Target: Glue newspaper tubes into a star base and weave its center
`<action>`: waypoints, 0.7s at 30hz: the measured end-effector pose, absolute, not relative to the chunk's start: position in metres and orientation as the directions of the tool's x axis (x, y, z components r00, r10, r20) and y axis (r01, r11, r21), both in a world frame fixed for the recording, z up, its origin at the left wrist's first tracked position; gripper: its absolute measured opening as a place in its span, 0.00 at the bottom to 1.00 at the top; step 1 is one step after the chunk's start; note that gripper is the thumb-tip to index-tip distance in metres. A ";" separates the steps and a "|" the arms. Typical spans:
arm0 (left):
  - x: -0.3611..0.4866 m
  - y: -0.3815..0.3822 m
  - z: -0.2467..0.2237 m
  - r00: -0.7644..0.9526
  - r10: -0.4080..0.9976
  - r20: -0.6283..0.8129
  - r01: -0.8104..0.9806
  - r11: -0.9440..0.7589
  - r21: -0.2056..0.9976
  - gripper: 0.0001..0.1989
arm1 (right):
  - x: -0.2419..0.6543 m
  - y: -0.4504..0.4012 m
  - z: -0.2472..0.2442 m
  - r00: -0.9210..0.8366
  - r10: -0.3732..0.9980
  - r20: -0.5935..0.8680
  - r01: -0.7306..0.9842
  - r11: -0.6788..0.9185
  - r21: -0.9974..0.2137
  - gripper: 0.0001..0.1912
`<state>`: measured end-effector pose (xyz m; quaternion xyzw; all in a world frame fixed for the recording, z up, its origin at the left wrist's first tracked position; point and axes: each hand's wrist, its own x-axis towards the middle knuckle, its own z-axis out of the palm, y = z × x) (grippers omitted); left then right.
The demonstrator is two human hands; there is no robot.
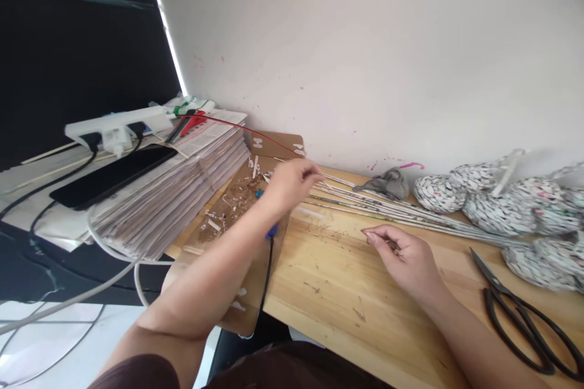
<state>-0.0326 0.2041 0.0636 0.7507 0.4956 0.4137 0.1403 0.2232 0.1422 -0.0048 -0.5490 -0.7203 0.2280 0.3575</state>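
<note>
Currently, the left hand (294,182) hangs beside a bundle of thin, pale, printed-paper rods (438,220), whose near ends lie just right of its curled fingers; the fingers bend inward, yet I cannot tell if they meet or pinch anything. The right hand (410,258) hovers over the pale wooden tabletop (319,279) with thumb and forefinger tips together, though I cannot tell whether something thin sits between them. Beyond the right hand, the rods run off toward 1 cluster of rounded, white-and-grey woven paper forms (506,206), and 1 crumpled grey cloth (395,183) lies behind the rods, between the 2 hands and the wall. To the right of the right hand, 1 pair of black metal scissors (499,284) with large looped handles lies on the tabletop.

Under and left of the left hand, a brown cardboard sheet (237,194) bears paper scraps, and a blue tool with a black cord (272,231) shows behind the forearm. Farther left of that hand stands a tall stack of folded grey newsprint (196,194), with 1 flat black phone (114,176) on top.
</note>
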 end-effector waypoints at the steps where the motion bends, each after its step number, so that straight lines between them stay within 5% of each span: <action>1: -0.048 0.211 0.067 0.106 0.855 0.507 0.675 -0.436 0.595 0.07 | 0.223 0.142 -0.005 -0.146 0.954 0.262 0.633 0.293 -0.717 0.11; 9: -0.152 0.258 0.057 -0.207 0.825 0.526 0.840 -0.126 0.528 0.08 | 0.223 0.139 -0.008 -0.174 0.954 0.242 0.628 0.297 -0.719 0.11; 13: -0.155 0.266 0.045 -0.120 0.895 0.429 0.936 -0.042 0.350 0.10 | 0.223 0.141 -0.007 -0.171 0.956 0.240 0.627 0.294 -0.722 0.11; 21: -0.124 0.287 0.023 0.145 0.956 0.255 0.982 -0.170 0.080 0.08 | 0.222 0.145 -0.009 -0.172 0.962 0.214 0.628 0.274 -0.728 0.10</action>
